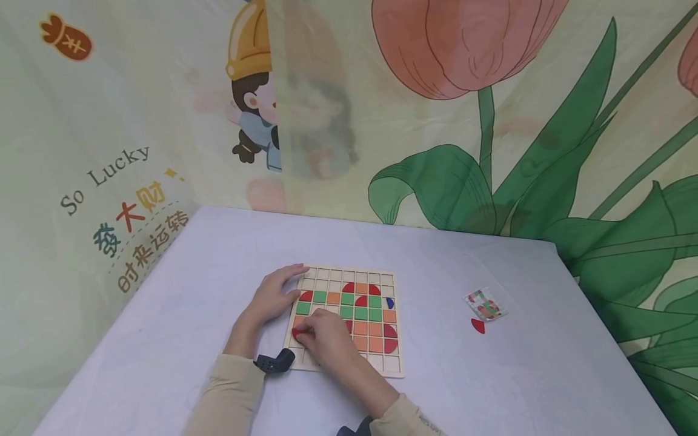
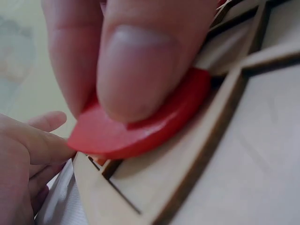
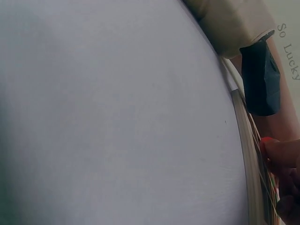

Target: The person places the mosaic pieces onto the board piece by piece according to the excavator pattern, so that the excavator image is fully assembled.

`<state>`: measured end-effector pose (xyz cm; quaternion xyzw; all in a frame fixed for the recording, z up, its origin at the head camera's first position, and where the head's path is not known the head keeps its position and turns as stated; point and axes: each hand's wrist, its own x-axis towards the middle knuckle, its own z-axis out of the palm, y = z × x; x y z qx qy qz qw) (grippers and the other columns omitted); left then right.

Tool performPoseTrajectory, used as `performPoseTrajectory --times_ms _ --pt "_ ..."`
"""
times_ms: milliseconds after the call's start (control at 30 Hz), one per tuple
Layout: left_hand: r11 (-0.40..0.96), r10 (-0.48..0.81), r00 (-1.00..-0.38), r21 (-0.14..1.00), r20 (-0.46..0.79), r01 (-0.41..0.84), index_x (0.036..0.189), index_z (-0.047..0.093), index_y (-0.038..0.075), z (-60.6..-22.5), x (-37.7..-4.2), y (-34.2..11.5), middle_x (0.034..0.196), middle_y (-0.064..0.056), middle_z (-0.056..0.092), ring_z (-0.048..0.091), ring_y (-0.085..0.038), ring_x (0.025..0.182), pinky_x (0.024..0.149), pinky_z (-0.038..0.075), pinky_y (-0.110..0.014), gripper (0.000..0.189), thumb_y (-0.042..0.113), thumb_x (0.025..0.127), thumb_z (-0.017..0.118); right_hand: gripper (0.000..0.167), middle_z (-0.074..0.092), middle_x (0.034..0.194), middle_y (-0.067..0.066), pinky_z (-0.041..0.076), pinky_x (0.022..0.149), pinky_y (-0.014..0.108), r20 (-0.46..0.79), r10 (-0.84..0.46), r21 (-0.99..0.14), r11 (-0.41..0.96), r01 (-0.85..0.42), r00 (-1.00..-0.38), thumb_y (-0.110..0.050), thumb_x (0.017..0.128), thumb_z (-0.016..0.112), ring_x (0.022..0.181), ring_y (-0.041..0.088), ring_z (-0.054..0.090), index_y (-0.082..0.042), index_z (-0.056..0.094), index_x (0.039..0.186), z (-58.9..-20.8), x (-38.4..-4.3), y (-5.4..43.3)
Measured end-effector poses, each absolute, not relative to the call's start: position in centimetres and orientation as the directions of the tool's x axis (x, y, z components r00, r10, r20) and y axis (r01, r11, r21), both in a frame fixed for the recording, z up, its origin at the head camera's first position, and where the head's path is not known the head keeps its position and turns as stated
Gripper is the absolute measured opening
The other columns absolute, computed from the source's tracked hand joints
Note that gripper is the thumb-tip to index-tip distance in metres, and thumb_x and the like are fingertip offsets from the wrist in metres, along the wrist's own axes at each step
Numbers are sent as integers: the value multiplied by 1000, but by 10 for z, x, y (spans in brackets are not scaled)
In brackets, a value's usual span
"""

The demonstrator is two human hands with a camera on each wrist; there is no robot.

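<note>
A square wooden grid board [image 1: 391,364] lies on the table, its cells partly filled with red, green and orange pieces plus one blue piece [image 1: 389,303]. My right hand [image 1: 334,340] pinches a red rounded piece [image 1: 296,333] between thumb and fingers, over a cell near the board's lower left. Up close in the left wrist view, that red piece [image 2: 101,140] sits tilted against the cell dividers. My left hand [image 1: 271,297] rests at the board's left edge, fingers extended toward the upper left corner. Part of the board is hidden under my right hand.
On the right of the white-covered table [image 1: 534,375] lies a small patterned card [image 1: 485,304] in a clear bag. A loose red piece [image 1: 477,326] is just below it. A dark wrist device [image 1: 276,361] on my left arm overlaps the board's lower left corner.
</note>
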<state>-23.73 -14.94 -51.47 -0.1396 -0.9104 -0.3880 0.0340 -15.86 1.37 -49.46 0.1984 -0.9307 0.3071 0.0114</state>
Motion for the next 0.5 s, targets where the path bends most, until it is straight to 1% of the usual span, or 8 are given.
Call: performPoseTrajectory --times_ms 200,500 --pt "658 233 -957 697 173 286 134 54 17 -514 -237 -149 146 -9 47 37 -33 138 114 26 -59 49 10 86 61 13 59 79 -10 41 54 8 133 -371 -548 746 -380 -919 -22 81 75 68 -2 47 -18 78 93 -494 -158 15" --pt "652 240 -949 691 202 312 133 55 16 -517 -238 -150 144 -10 48 38 -34 137 114 28 -57 49 9 85 61 13 55 80 -10 40 53 8 143 -381 -544 741 -394 -913 -24 82 75 67 -2 45 -18 78 93 -494 -158 17"
